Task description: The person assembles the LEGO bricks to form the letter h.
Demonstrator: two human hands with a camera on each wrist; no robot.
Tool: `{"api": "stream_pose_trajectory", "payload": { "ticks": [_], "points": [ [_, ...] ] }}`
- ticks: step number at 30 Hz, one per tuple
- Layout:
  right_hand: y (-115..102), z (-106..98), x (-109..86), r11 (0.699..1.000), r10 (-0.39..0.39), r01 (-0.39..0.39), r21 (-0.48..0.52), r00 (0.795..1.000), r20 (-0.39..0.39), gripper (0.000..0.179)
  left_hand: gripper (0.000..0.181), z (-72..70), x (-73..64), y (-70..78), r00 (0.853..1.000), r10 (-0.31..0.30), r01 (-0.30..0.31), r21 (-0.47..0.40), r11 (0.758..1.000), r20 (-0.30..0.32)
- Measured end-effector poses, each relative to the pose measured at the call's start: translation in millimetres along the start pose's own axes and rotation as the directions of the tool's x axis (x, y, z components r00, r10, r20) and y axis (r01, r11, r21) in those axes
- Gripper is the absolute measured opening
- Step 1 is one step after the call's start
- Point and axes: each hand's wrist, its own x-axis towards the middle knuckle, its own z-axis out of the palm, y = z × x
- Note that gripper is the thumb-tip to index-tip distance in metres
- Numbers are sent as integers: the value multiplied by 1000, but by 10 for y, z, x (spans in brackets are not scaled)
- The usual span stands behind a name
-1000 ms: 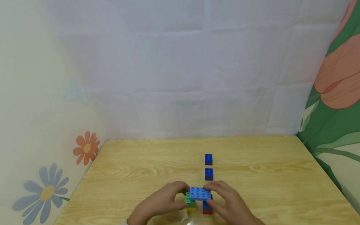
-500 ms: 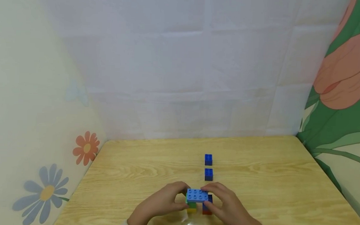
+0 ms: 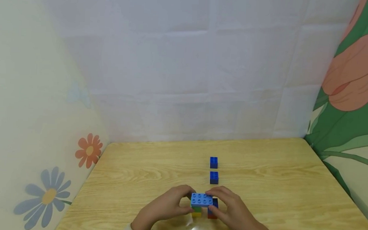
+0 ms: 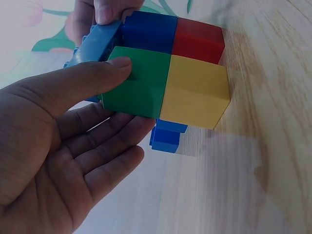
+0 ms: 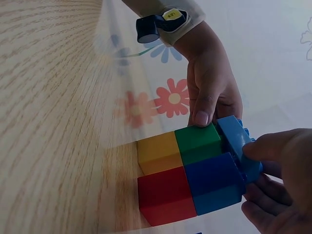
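In the head view a light blue eight-stud brick [image 3: 201, 199] lies across the tops of two short stacks. My right hand [image 3: 233, 209] pinches its right end between thumb and fingers. The left stack is a green brick [image 4: 139, 87] on a yellow brick [image 4: 197, 90]; my left hand [image 3: 170, 204] grips the green one, thumb on its near face. Beside it, a small gap apart, a dark blue brick [image 5: 214, 185] stands on a red brick [image 5: 165, 197]. From the right wrist, the light blue brick looks slightly tilted over the studs; whether it is pressed fully down I cannot tell.
Two loose blue bricks stand in a line farther back on the wooden table [image 3: 145, 167], a nearer one [image 3: 214, 177] and a farther one [image 3: 213, 162]. A white cloth backdrop [image 3: 185, 77] rises behind the table, with flower-printed panels at both sides.
Over the last second my right hand has shifted the light blue brick slightly left and nearer, so it covers more of the green brick. The left hand keeps its place.
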Motion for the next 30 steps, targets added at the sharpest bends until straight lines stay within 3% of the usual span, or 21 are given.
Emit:
{"api": "stream_pose_trajectory", "payload": {
  "ticks": [15, 23, 30],
  "points": [
    [18, 10, -1, 998, -57, 57, -7, 998, -10, 39, 35, 4, 7, 8, 1000, -3, 3, -1, 1000, 3],
    [19, 8, -1, 1000, -29, 29, -10, 1000, 4, 37, 35, 5, 6, 6, 1000, -5, 5, 5, 1000, 0],
    [31, 12, -3, 999, -48, 48, -14, 999, 2, 37, 35, 7, 3, -3, 1000, -1, 1, 6, 1000, 1]
  ]
}}
